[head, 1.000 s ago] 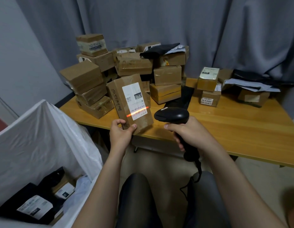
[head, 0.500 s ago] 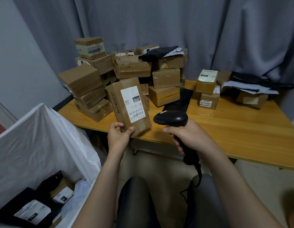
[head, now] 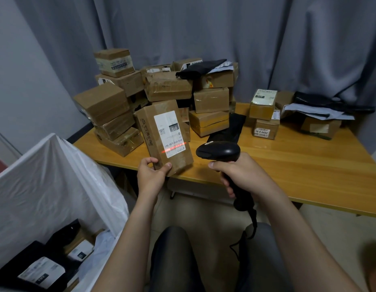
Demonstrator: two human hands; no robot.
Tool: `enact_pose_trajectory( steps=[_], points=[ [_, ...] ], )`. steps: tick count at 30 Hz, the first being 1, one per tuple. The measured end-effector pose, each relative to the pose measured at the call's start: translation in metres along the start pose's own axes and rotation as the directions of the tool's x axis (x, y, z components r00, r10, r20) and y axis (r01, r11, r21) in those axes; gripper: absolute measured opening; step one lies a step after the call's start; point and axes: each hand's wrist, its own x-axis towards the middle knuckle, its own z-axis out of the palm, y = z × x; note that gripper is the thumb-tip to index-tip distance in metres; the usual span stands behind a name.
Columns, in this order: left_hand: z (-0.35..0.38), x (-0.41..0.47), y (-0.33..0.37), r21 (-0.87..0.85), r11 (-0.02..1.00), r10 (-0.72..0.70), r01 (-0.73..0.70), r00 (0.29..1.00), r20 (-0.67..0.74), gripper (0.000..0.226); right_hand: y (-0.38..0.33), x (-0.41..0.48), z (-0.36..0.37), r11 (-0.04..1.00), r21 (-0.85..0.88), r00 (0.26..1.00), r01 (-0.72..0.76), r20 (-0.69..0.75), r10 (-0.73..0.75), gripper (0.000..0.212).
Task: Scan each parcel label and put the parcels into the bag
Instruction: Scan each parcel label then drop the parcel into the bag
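The left hand point(head: 151, 175) pinches 1 brown parcel point(head: 164, 138) by its lower corner, thumb on the front and fingers behind. That keeps the white label point(head: 168, 127) uncovered and turned toward the right hand point(head: 242, 175). The right hand is curled round the handle of 1 black scanner point(head: 218, 151), with the head aimed left at the label. 1 red line point(head: 174, 150) falls across the label's lower end, about where the barcode seems to be, so the scan looks to be under way. The parcel is in the air over the near edge of the bench point(head: 298, 165), tilted back.

1 white bag point(head: 46, 175) stands open below and left of the left hand, a short drop away for the scanned parcel. At least 3 parcels lie in it, 1 of them a black pouch point(head: 35, 268) with its label up.

Beyond the left hand a pile point(head: 161, 87) of brown boxes waits. I count about 12, though some hide others. Beyond the right hand are 2 small stacked boxes point(head: 264, 104), with 1 flat black packet point(head: 231, 127) between them and the pile.
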Motion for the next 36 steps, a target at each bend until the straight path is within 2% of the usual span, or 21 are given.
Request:
enact_pose_trajectory(
  steps=[15,18,20,26,28,36],
  points=[
    [-0.015,-0.003,0.006,0.081,0.996,0.037,-0.036,0.999,-0.006,0.036,0.001,0.010,0.010,1.000,0.016,1.000,0.004,-0.031,-0.003,0.032],
    [-0.037,-0.004,0.007,0.125,0.989,0.077,-0.072,0.996,-0.040,0.039,-0.004,0.021,0.025,1.000,0.016,0.998,0.025,-0.050,-0.024,0.028],
    [-0.060,-0.008,0.011,0.218,0.970,0.133,-0.111,0.987,-0.087,0.039,-0.011,0.026,0.038,0.999,0.025,0.998,0.044,-0.042,-0.043,0.026],
    [-0.150,-0.021,0.020,0.420,0.897,0.203,-0.137,0.972,-0.116,0.044,-0.033,0.038,0.083,0.996,0.048,0.996,0.072,0.045,-0.074,0.024],
    [-0.182,-0.030,0.020,0.510,0.855,0.184,-0.090,0.974,-0.136,0.042,-0.038,0.041,0.100,0.996,0.060,0.993,0.067,0.088,-0.072,0.023],
    [-0.273,-0.047,-0.018,0.734,0.613,-0.103,0.292,0.951,-0.291,0.010,-0.044,0.045,0.147,0.995,0.067,0.975,0.079,0.204,-0.091,0.022]
  ],
)
